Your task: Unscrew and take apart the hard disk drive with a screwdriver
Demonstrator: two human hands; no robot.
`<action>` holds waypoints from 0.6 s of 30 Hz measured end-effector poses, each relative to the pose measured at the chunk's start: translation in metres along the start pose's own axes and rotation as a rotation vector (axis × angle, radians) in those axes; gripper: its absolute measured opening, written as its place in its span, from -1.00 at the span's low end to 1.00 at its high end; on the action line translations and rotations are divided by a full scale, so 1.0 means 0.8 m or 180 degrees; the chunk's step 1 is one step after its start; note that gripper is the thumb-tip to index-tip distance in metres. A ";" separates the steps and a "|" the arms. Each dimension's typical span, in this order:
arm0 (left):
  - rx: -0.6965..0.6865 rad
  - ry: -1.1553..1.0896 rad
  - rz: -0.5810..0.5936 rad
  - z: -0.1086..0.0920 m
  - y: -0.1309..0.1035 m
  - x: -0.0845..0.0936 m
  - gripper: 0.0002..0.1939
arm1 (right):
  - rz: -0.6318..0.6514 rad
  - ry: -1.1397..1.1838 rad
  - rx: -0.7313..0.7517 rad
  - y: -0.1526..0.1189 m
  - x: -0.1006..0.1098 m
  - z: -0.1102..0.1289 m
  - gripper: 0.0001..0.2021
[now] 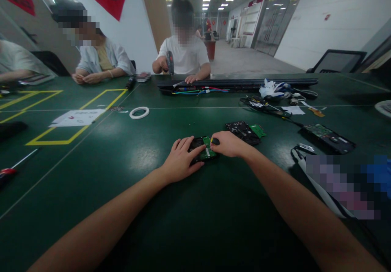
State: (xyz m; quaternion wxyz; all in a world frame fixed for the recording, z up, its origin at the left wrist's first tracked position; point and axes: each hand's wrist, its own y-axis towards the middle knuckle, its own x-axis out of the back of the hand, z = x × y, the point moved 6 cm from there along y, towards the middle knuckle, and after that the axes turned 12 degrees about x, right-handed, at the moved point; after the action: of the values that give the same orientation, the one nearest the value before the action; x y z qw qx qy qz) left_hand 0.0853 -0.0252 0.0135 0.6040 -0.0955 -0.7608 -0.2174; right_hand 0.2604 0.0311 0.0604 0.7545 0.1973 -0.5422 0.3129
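A hard drive [200, 156] lies on the green table in front of me, its green circuit board [209, 154] facing up. My left hand [182, 161] steadies it from the left, fingers over its top and far side, thumb along the near edge. In my right hand [229, 143] is a small screwdriver [215, 141] with a black and yellow handle, held over the board's right part. Its tip is hidden by the fingers. Just beyond the right hand lies another dark hard drive [241, 131], with a loose green circuit board [258, 130] beside it.
To the right are another drive [328, 137], cables [262, 106] and white gloves [271, 88]. A tape roll [139, 112] and a red-handled screwdriver [8, 172] lie left. Across the table, a person [185, 52] holds a power drill [170, 62] over a long black panel [238, 82].
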 end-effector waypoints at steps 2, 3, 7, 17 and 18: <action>-0.0006 0.0000 -0.0006 -0.001 0.000 0.001 -0.37 | -0.0018 -0.0003 0.0010 0.000 0.000 -0.001 -0.87; -0.0010 -0.0002 -0.0015 -0.001 0.000 0.002 -0.37 | -0.0020 -0.0001 0.0018 0.000 0.000 -0.001 -0.88; -0.0024 -0.0017 -0.0040 -0.001 -0.001 0.002 -0.36 | -0.0036 0.0004 0.0030 0.000 -0.001 -0.002 -0.87; -0.0020 0.0027 0.0024 -0.002 -0.001 0.002 -0.37 | -0.0032 0.0057 0.0043 0.001 -0.002 -0.004 -0.86; -0.0014 0.0042 0.0027 -0.002 -0.001 0.002 -0.37 | -0.0032 0.0054 0.0042 0.001 -0.002 -0.004 -0.86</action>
State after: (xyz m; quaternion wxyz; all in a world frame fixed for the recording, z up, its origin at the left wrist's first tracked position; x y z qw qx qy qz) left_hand 0.0861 -0.0269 0.0155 0.6096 -0.0986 -0.7560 -0.2171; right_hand 0.2618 0.0330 0.0579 0.7593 0.2022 -0.5326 0.3144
